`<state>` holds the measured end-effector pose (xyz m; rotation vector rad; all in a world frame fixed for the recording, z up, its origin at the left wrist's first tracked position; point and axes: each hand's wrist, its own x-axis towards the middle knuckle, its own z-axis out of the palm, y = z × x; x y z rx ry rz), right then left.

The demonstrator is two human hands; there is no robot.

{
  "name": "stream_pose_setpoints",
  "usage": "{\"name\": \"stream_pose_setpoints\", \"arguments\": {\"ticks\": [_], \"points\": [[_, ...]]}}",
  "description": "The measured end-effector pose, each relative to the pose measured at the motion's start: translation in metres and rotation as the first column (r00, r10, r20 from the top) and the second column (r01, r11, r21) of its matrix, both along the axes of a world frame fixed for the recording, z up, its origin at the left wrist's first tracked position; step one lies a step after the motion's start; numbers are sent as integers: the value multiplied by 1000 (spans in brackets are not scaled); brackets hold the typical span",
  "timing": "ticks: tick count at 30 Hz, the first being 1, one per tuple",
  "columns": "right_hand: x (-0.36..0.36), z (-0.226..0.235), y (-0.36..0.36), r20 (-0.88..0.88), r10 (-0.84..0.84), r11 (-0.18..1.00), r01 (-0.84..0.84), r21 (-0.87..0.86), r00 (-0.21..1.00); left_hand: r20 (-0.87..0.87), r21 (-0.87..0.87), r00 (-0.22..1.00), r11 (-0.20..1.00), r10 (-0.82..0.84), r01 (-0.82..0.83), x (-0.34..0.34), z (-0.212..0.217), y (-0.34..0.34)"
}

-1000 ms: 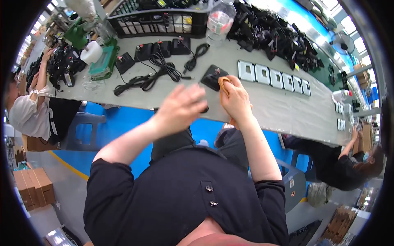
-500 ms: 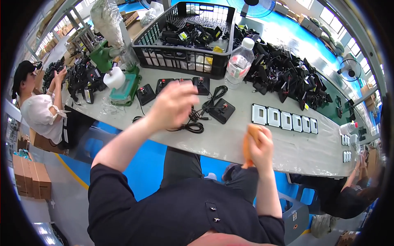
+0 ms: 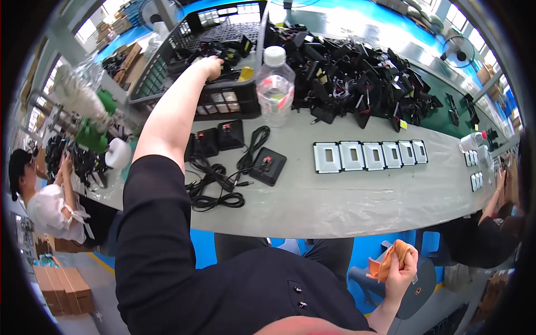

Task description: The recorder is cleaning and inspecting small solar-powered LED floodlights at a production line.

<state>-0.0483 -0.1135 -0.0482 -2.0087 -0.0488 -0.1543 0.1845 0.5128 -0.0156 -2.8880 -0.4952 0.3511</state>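
Observation:
My left hand (image 3: 212,67) reaches over the near wall of a black plastic crate (image 3: 228,94), in among black devices with cables (image 3: 202,50). Its fingers are mostly hidden there, so I cannot see whether they grip anything. My right hand (image 3: 400,274), low on the right and off the table's front edge, is closed around a crumpled orange cloth (image 3: 387,264). Beneath my left forearm lie square black devices (image 3: 230,134) with coiled black cables (image 3: 220,199). One more black square unit (image 3: 269,166), with a red part on top, sits to their right.
A clear plastic bottle (image 3: 274,92) stands beside the crate. Behind it spreads a heap of black cabled devices (image 3: 357,72). Several silver-white frames (image 3: 350,156) lie in a row on the table (image 3: 312,206). A green press (image 3: 92,134) is at left. People sit at both sides.
My left hand has moved from above the square devices forward into the crate. My right hand has dropped right and back off the table with the orange cloth. The view has shifted.

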Motion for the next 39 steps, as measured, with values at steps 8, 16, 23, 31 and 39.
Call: {"name": "stream_pose_setpoints", "arguments": {"ticks": [8,16,23,31,39], "points": [[9,-25,-12,-84,-60,997,63,36,995,-152,-112,988,993,8,-25,9,-2,-11],[16,-20,6,11,1,999,-2,47,1000,642,-276,744,961,182,3,-4,6,17],[-8,-7,4,122,0,998,-8,60,993,660,-594,205,334,723,732,-69,101,-43],[0,21,55,192,281,930,-316,187,940,229,-462,688,-545,689,700,-155,101,-183],[17,17,127,-35,696,335,-281,900,717,275,-463,662,-507,697,727,-189,53,-339]]}}
